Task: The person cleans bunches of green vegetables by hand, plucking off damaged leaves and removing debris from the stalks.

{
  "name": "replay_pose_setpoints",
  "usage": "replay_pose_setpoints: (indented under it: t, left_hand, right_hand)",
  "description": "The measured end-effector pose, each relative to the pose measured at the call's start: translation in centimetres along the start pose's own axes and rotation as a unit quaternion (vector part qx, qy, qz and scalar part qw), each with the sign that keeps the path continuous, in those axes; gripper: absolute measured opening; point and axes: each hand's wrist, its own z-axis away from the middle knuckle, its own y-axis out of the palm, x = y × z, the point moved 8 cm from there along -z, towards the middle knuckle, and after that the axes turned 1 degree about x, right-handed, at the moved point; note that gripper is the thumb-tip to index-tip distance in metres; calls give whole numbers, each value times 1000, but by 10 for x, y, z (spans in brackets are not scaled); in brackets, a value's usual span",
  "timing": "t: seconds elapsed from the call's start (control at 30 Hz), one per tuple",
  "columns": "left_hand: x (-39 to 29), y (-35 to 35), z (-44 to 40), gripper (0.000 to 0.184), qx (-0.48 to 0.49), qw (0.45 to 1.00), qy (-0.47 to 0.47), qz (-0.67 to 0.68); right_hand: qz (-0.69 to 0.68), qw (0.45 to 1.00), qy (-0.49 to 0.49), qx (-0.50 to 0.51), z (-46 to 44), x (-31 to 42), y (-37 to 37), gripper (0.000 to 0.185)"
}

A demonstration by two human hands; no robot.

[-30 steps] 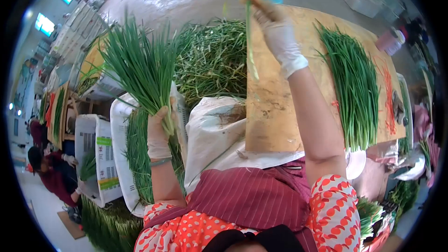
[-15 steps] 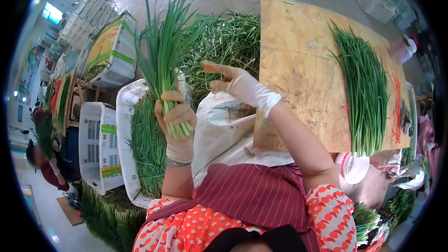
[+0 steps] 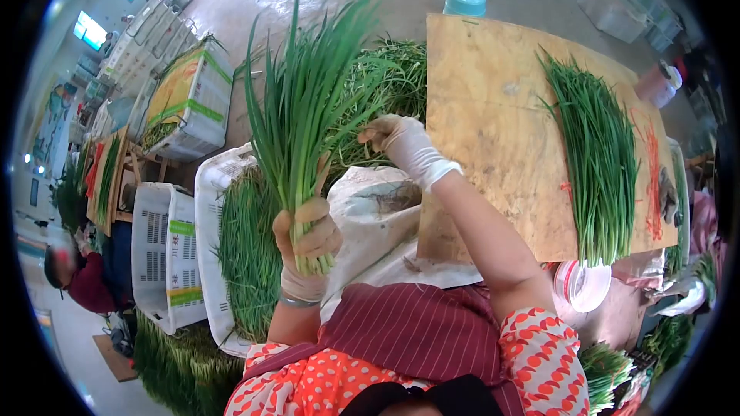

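Note:
My left hand (image 3: pixel 311 235), in a pale glove, is closed round the lower stalks of a bunch of garlic chives (image 3: pixel 297 131), held upright with the leaves fanning out at the top. To the right of the bunch is my gloved right hand (image 3: pixel 402 144), its fingers curled together in front of the pile of loose chive leaves (image 3: pixel 397 69). Whether anything is between those fingers I cannot make out. More chives (image 3: pixel 248 254) fill the white crate (image 3: pixel 206 219) beside my left arm.
A wooden board (image 3: pixel 493 131) on my right carries a neat row of chives (image 3: pixel 590 162) and red ties (image 3: pixel 654 185). White plastic (image 3: pixel 370 208) lies before me. A teal stool (image 3: pixel 465 1) stands beyond. Another crate (image 3: pixel 166 254) and a person (image 3: pixel 92 281) are at left.
The chive bunch and my left hand have moved slightly right and down, the leaf tips swinging right. My right hand's spread fingers have curled together.

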Motion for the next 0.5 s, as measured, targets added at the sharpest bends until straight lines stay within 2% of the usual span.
replay_pose_setpoints:
  t: [0.03,0.07,0.1,0.13,0.17,0.2,0.23,0.27,0.3,0.33,0.4,0.43,0.47,0.5]
  left_hand:
    - [-2,-3,2,67,-46,997,3,-57]
    - [-7,-8,5,67,-44,997,4,-58]
    - [-15,-27,11,60,-100,983,-1,-156]
    - [-23,-39,14,53,-154,955,-6,-252]
    - [-23,-38,9,41,-188,928,2,-321]
    - [-20,-39,2,41,-184,929,3,-322]
    - [-20,-43,-4,42,-200,897,-2,-394]
    - [-17,-46,-8,43,-216,859,-10,-463]
    - [-10,-46,-16,39,-242,843,-9,-481]
    - [2,-48,-26,39,-240,844,-13,-479]
    - [22,-58,-39,27,-287,779,-11,-557]
    - [42,-63,-40,27,-329,762,-93,-550]
    - [55,-76,-43,27,-329,763,-106,-547]
    - [70,-86,-53,28,-260,732,-130,-616]
  right_hand:
    - [35,997,44,60,-3,-6,-3,25]
    - [36,997,42,61,0,-10,-5,25]
    - [197,980,-14,-8,6,-4,-15,33]
    - [281,960,-20,-9,10,-4,-19,46]
    - [362,932,-26,-11,14,-2,-23,61]
    - [364,931,-29,-12,20,4,-33,61]
    - [121,987,47,98,30,-4,-29,68]
    - [-134,963,122,200,49,-3,-17,74]
    - [-283,923,135,222,62,8,-16,77]
    - [-282,924,137,218,68,14,-20,77]
    - [-368,913,111,136,76,25,-31,82]
    - [-300,943,120,74,72,9,-37,89]
    - [-303,942,128,64,72,1,-41,89]
    - [-219,970,103,37,72,-2,-53,90]
